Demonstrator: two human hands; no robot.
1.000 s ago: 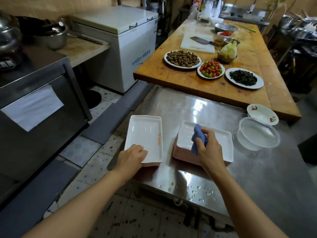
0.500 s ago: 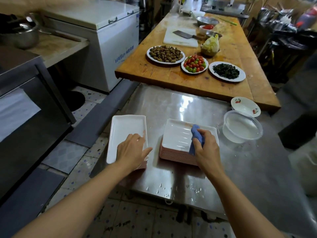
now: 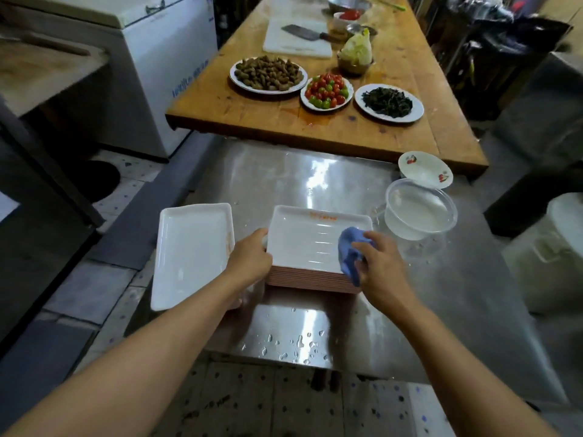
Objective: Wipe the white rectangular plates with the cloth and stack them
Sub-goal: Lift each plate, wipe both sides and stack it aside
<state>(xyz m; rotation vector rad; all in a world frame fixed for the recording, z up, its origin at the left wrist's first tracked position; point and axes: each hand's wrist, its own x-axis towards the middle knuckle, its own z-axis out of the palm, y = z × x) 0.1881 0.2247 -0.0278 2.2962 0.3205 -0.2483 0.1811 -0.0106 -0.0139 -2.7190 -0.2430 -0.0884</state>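
Two stacks of white rectangular plates sit on the steel table. The left stack (image 3: 189, 250) lies at the table's left edge with its top plate bare. The right stack (image 3: 309, 244) is taller, with pink undersides showing along its near side. My left hand (image 3: 250, 261) grips the left edge of the right stack's top plate. My right hand (image 3: 377, 266) holds a crumpled blue cloth (image 3: 350, 253) against the right part of that same plate.
A clear plastic bowl (image 3: 419, 212) and a small flowered dish (image 3: 424, 168) stand right of the stacks. Water drops dot the steel table (image 3: 299, 342) near its front edge. The wooden table (image 3: 220, 102) behind carries plates of food, a cleaver and a cutting board.
My left hand has left the left stack and now grips the left edge of the right stack's top plate. My right hand with the cloth shifted right on that plate.
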